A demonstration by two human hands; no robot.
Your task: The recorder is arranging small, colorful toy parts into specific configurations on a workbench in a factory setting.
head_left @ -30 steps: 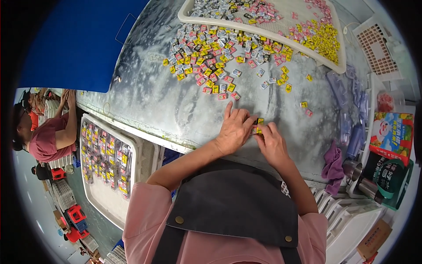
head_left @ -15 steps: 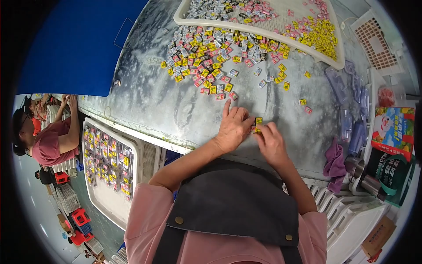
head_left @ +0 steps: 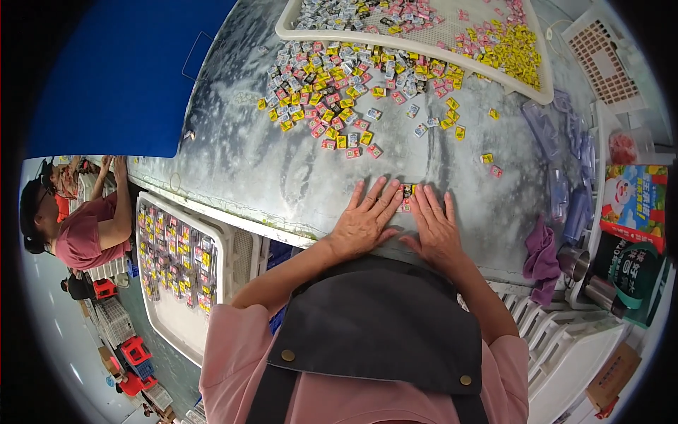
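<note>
A few small wrapped packets [head_left: 407, 191], yellow, pink and dark, lie side by side in a little block on the grey table [head_left: 296, 184]. My left hand [head_left: 361, 225] rests flat at the block's left side, its fingers stretched out. From the right, my right hand [head_left: 436, 225] lies against the block in the same way, fingers straight and thumb apart. Part of the block is hidden by the fingers. Farther off on the tabletop spreads a loose pile of similar packets [head_left: 325, 92] in yellow, pink, white and black.
A white tray [head_left: 424, 48] of more packets stands at the far side. To the left, another white tray [head_left: 166, 318] holds rows of filled clear packs. Clear plastic cases [head_left: 558, 198], a purple cloth [head_left: 541, 261] and a metal cup [head_left: 573, 261] are at right. Co-workers sit at far left.
My left hand has opened from its bent-finger hold and laid its fingers flat. My right hand has unbent too. The packets between them now lie in a compact block.
</note>
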